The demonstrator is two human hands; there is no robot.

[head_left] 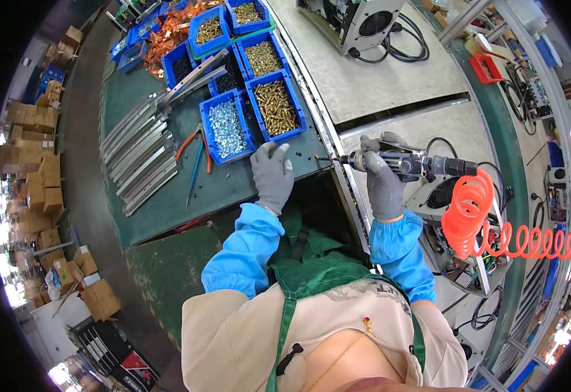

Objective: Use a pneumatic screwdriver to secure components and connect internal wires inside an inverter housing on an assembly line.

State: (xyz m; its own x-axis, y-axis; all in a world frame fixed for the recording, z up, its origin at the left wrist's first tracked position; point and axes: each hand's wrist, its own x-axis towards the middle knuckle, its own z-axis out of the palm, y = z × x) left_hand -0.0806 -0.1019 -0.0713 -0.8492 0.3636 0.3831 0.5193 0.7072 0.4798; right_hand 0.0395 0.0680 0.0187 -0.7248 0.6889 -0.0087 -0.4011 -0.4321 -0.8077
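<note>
My right hand (385,179), in a grey glove, is wrapped round a pneumatic screwdriver (403,163). The tool lies roughly level, its bit pointing left over the edge of the green bench. A red coiled air hose (468,209) hangs from its rear end. My left hand (272,175), also gloved, is over the bench with loosely bent fingers slightly apart and nothing visible in them. Its fingertips are beside the near right corner of a blue bin of small silvery hardware (227,127). Just beyond is a blue bin of brass-coloured screws (276,108). Fingertip undersides are hidden.
Thin metal strips (143,153) lie stacked on the bench's left, beside red-handled pliers (187,145) and a blue-handled tool (196,166). More blue bins and copper-coloured parts (168,39) stand farther back. On the metal conveyor at right is a machine with a fan (364,26) and black cables.
</note>
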